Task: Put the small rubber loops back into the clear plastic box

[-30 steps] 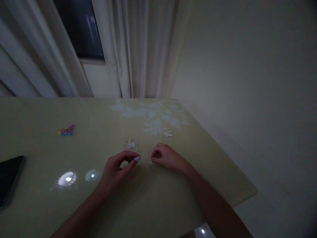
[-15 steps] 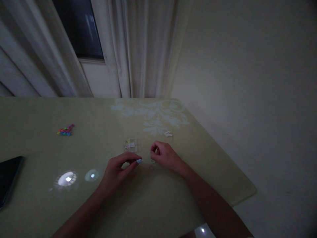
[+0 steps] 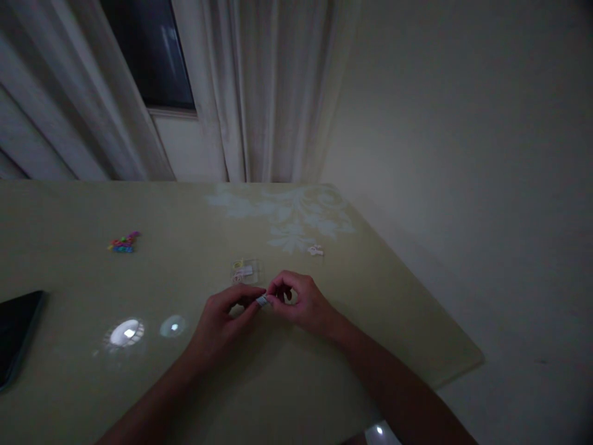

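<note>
Between the thumb and forefinger of my left hand (image 3: 225,315) is a small pale blue-white piece (image 3: 262,300), too small to name. My right hand (image 3: 303,303) is closed in a pinch at the right end of that piece, its fingertips touching or nearly touching it. What the right fingertips hold is hidden. Just behind my left hand lies a small clear plastic box (image 3: 252,271) with yellowish and pinkish bits and a white label in it. Beyond my right hand sits a little cluster of white pieces (image 3: 315,250).
A heap of small multicoloured pieces (image 3: 123,243) lies on the glossy table (image 3: 176,389) at the left. The corner of a dark flat device (image 3: 21,327) shows at the left edge. Curtains (image 3: 273,93) hang behind the table, and a wall (image 3: 463,154) stands at its right.
My right hand has moved left and slightly down to meet the piece in my left hand. A small pale ring that hung under the right fingertips no longer shows. My left hand has barely moved.
</note>
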Demonstrator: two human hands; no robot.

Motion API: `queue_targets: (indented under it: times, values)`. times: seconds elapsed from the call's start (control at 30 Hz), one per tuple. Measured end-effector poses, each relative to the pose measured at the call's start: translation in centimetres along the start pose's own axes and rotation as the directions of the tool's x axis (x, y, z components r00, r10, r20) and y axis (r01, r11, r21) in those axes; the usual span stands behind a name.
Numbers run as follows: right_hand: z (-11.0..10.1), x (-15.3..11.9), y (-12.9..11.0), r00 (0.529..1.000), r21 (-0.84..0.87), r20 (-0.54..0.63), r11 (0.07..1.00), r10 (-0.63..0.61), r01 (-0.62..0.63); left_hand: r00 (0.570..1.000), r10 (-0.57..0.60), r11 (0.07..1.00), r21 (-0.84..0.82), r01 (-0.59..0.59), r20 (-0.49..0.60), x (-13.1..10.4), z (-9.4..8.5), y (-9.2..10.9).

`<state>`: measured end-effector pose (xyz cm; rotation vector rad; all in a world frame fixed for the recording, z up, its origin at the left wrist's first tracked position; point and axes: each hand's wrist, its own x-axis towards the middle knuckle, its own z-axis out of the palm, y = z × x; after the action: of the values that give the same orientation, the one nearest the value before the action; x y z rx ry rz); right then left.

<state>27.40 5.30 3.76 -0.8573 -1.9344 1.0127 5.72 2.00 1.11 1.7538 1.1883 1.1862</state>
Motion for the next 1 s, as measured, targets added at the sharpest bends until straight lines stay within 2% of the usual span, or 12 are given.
queue_targets:
  times: [0.2, 0.33, 0.43, 0.53, 0.7, 0.87, 1.0]
  values:
    - [-0.1, 0.1, -0.3, 0.999, 0.033, 0.041, 0.999, -0.013, 0.011, 0.998, 0.059, 0.998, -0.015, -0.059, -0.002, 0.1, -0.3, 0.2]
    - [-1.3, 0.6, -0.1, 0.995, 0.070, 0.053, 0.993, 0.089, -0.092, 0.999, 0.025, 1.000, -0.009, -0.026, -0.042, 0.2, -0.3, 0.4]
    - [-2.7, 0.9, 0.8, 0.981, -0.148, 0.040, 0.972, 0.190, -0.183, 0.998, -0.021, 1.000, -0.009, 0.021, -0.067, 0.1, -0.3, 0.3]
    - [-3.7, 1.0, 1.8, 0.961, -0.359, 0.069, 0.905, 0.269, -0.228, 0.997, -0.042, 0.999, -0.001, 0.042, -0.067, 0.0, -0.3, 0.3]
    - [-3.3, 0.5, 2.3, 0.909, -0.432, 0.146, 0.851, 0.392, -0.298, 0.997, -0.018, 0.999, 0.034, 0.020, -0.077, 0.1, -0.3, 0.4]
    - [-2.3, 0.1, 1.6, 0.911, -0.572, 0.149, 0.785, 0.383, -0.237, 0.993, 0.068, 0.998, 0.023, -0.066, -0.098, 0.4, -0.4, 0.5]
    - [-1.4, 0.3, 1.0, 0.951, -0.483, 0.113, 0.852, 0.288, -0.201, 0.997, 0.057, 0.998, 0.034, -0.055, -0.047, 0.3, -0.4, 0.6]
